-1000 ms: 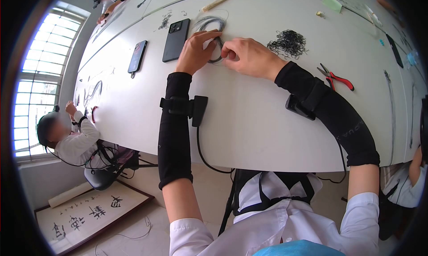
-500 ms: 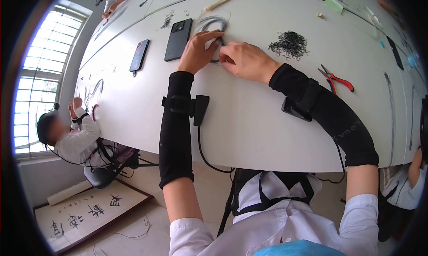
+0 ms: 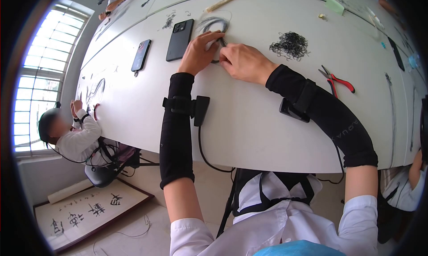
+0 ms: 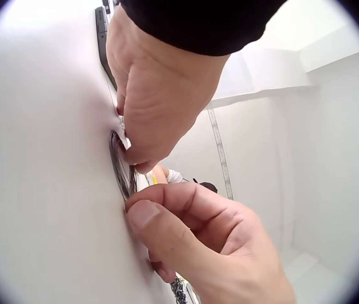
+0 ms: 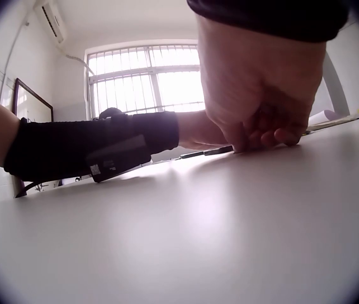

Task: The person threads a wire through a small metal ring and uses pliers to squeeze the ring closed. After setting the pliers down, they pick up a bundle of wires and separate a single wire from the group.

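A coil of thin grey and dark strands [image 3: 214,20] lies on the white table beyond my hands. My left hand [image 3: 199,51] grips its near left part, with the index finger stretched over the top. From the right, my right hand [image 3: 246,63] pinches the coil's near side. In the left wrist view the thumb and index fingertip of the right hand [image 4: 198,240] meet at the end of the dark loop [image 4: 120,166], while the left hand [image 4: 160,101] holds the opposite part. The right wrist view shows the right hand [image 5: 262,95] low over the tabletop, its fingers curled and the strands hidden.
A dark phone [image 3: 180,39] lies beside my left hand, another phone [image 3: 141,57] farther left. Right of my hands sit a pile of small black wire hooks [image 3: 289,46] and red-handled pliers [image 3: 337,81]. A tan bundle [image 3: 225,2] lies at the back. Other people sit around the table.
My right hand has shifted slightly left and turned so that its knuckles face up, fingers now closer to my left hand. The left hand keeps its grip on the coil.
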Demonstrator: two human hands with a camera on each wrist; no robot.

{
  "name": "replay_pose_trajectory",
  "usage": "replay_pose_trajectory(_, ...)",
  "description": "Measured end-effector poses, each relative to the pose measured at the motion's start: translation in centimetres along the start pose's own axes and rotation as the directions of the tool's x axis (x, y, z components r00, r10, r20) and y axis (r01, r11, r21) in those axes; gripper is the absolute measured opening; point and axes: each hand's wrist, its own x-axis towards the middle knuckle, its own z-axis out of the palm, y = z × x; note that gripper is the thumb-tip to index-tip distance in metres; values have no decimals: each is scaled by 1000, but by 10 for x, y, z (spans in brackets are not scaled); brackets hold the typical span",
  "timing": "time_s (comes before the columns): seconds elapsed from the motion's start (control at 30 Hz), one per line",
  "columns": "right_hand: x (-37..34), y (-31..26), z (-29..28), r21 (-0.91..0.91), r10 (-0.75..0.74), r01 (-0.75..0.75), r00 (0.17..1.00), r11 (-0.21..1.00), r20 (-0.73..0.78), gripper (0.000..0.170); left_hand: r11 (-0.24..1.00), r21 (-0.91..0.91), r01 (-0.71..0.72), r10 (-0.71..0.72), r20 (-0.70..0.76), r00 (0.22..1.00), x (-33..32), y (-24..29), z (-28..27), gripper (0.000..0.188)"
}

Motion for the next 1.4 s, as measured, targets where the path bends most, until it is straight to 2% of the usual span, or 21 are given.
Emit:
replay_pose_trajectory(0.17,-14,-15,-18,113,-4,4,1000,994,1,15,999,11,-38,38,-3,999,0,-4,1,31)
replay_pose_trajectory(0.33,-53,-59,-80,250,-213,219,976,943,-51,10,999,-7,-50,50,-11,999,0,-2,0,31)
replay_pose_trajectory(0.4,-68,-72,-127,437,-158,143,987,888,-3,9,997,10,-79,79,-26,997,-1,-4,1,31)
replay_pose_trajectory(0.43,-78,-75,-145,597,-76,93,996,797,-53,11,995,19,-95,95,-33,995,0,-5,1,31)
replay_pose_trajectory(0.57,-103,-42,-231,540,255,-57,919,840,-299,31,999,17,-35,35,-40,999,3,-4,1,33)
replay_pose_trajectory(0.6,-112,-16,-271,619,305,-141,937,773,-168,31,1000,-6,11,-11,-32,999,2,4,-3,34)
replay_pose_trajectory(0.63,-114,-9,-283,599,389,-184,891,779,-233,29,998,-29,58,-58,-23,998,3,8,-6,35)
replay_pose_trajectory(0.67,-116,-1,-296,586,468,-229,834,777,-294,28,1000,-9,6,-6,-73,997,5,4,-6,35)
replay_pose_trajectory(0.7,-107,-13,-290,481,521,-265,657,836,-544,28,999,12,-47,48,-122,991,7,-1,-7,35)
replay_pose_trajectory(0.77,-108,-8,-295,294,405,-295,464,909,-788,34,987,133,-86,104,-137,985,10,3,-13,31)
replay_pose_trajectory(0.83,-111,6,-301,128,227,-219,524,967,-821,40,975,198,-100,135,-172,976,16,20,-19,29)
replay_pose_trajectory(0.87,-113,11,-298,141,217,-184,516,973,-828,45,990,128,-56,82,-210,974,20,27,-17,24)
replay_pose_trajectory(0.93,-99,22,-279,12,13,-6,643,1000,-766,38,952,-294,80,-108,-79,991,26,74,-12,23)
replay_pose_trajectory(0.97,-98,31,-260,90,65,-6,740,996,-669,30,861,-479,169,-183,16,983,28,103,-8,24)
replay_pose_trajectory(1.0,-98,39,-241,164,115,-27,821,986,-559,27,685,-681,258,-181,184,966,32,133,-3,27)
replay_pose_trajectory(1.03,-90,21,-220,92,75,-36,876,995,-476,25,457,-812,364,-136,340,930,35,159,4,31)
replay_pose_trajectory(1.07,-90,5,-205,210,253,-193,914,958,-317,25,343,-857,383,-109,369,923,40,176,11,32)
replay_pose_trajectory(1.1,-92,-2,-194,126,260,-233,925,964,-276,24,226,-888,399,-78,392,917,45,187,19,33)
replay_pose_trajectory(1.27,-101,9,-200,-28,318,-342,898,939,-303,20,271,-957,109,-153,69,986,70,178,28,25)
replay_pose_trajectory(1.37,-113,18,-233,-160,457,-470,882,868,-110,19,430,-902,-36,-191,-130,973,77,176,24,27)
replay_pose_trajectory(1.4,-114,17,-242,-218,558,-556,828,802,-58,23,507,-862,-21,-174,-126,977,77,180,23,27)
